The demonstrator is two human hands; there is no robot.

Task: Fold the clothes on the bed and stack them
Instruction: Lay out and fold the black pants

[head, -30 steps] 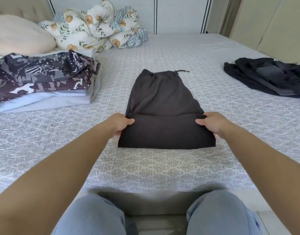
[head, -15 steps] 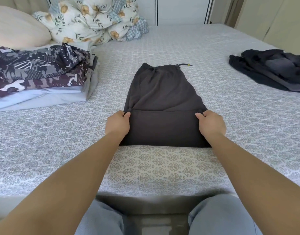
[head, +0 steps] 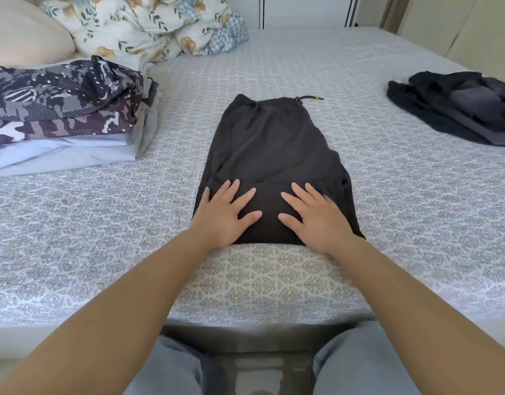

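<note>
So the landmark here is the dark pants (head: 274,155), lying flat in the middle of the bed (head: 388,195) with the near end folded up over itself. Far left of the pants there's a stack of folded clothes (head: 66,121), camo-print piece on top and pale blue and grey layers under it. Behind that stack, up and left of the pants, sits a cream pillow (head: 20,32) and a bunched-up floral duvet (head: 148,27).

On the pants themselves: the left hand (head: 222,215) is laid flat on the folded near part, fingers straight and spread, pressing down, not gripping anything. Just beside it, the right hand (head: 316,218) does the same thing, palm down, fingers splayed out on the fabric. Thumbs point toward each other with a small gap of dark cloth between them.

At the far end of the pants the waistband's drawstring (head: 309,98) pokes out to the right with a yellow-green tip. Well to the right of the pants there's an unfolded heap of dark clothes (head: 456,106) near the bed's edge.
</note>
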